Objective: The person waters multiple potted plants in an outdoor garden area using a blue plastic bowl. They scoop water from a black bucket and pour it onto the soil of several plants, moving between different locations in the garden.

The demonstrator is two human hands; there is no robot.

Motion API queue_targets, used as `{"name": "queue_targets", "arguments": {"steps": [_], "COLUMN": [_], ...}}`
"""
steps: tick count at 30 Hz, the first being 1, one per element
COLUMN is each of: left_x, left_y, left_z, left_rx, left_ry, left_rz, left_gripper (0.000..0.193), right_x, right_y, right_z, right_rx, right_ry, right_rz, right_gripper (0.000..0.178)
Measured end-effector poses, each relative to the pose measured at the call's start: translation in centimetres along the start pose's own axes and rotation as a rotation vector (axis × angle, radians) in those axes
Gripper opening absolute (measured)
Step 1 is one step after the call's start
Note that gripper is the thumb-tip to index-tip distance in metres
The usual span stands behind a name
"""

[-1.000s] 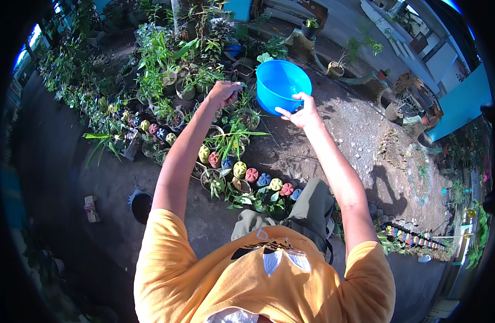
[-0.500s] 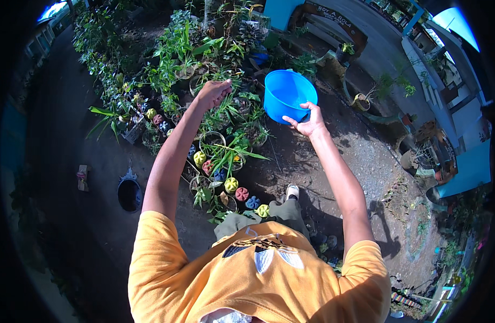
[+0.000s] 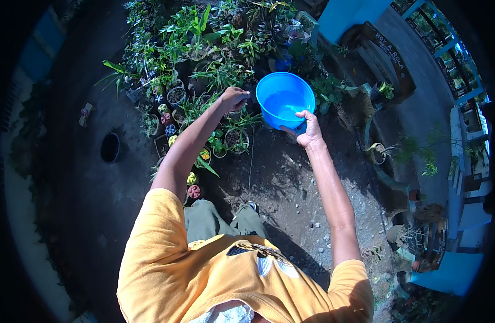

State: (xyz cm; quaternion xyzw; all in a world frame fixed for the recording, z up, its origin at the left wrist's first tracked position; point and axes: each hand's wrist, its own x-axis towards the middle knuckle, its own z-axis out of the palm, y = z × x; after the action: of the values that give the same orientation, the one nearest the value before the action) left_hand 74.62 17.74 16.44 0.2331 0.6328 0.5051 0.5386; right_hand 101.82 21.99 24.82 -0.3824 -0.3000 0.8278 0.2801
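Observation:
My right hand [image 3: 310, 131] grips the near right rim of a round blue plastic tub [image 3: 269, 110], thumb over the edge and fingers against the outside wall. The tub is held in the air, its mouth facing up towards me. A bright glint inside looks like water. My left hand [image 3: 235, 100] is closed just left of the tub, apart from it, above the potted plants [image 3: 223, 78]. Its fingers are curled, and whatever they may hold is hidden.
Painted yellow, red and blue flower-shaped edging pieces [image 3: 193, 191] border the plant bed on the left. A dark round container [image 3: 111, 148] stands on the pavement farther left. Stony soil [image 3: 306, 215] lies below my right arm. A potted plant [image 3: 377, 152] stands at right.
My body and view have shifted, so the plant bed sits differently beneath me. The left hand is now nearer the tub. My right hand still holds the tub by its rim.

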Motion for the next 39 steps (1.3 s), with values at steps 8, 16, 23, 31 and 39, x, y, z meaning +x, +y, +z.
{"name": "queue_targets", "arguments": {"steps": [8, 16, 23, 31, 39], "left_x": [3.8, 7.8, 16.0, 24.3, 30.5], "left_y": [4.0, 5.6, 3.7, 1.5, -1.6], "left_z": [3.7, 1.6, -2.2, -2.9, -5.8], "left_rx": [-0.096, -0.033, -0.169, -0.369, -0.391], "left_ry": [0.01, 0.142, 0.178, 0.315, 0.294], "left_rz": [0.048, 0.043, 0.016, 0.024, 0.051], "left_gripper": [0.013, 0.017, 0.021, 0.019, 0.009], "right_x": [5.4, 11.9, 19.8, 28.8, 34.5], "right_y": [-5.2, -7.0, -8.1, -7.8, -7.1], "right_z": [0.5, 2.8, 2.7, 2.5, 2.7], "right_rx": [0.03, -0.017, -0.136, -0.268, -0.308], "right_ry": [-0.02, -0.081, -0.161, -0.207, -0.172], "right_rz": [0.035, 0.06, 0.13, 0.073, 0.082], "right_gripper": [0.061, 0.058, 0.059, 0.075, 0.086]}}
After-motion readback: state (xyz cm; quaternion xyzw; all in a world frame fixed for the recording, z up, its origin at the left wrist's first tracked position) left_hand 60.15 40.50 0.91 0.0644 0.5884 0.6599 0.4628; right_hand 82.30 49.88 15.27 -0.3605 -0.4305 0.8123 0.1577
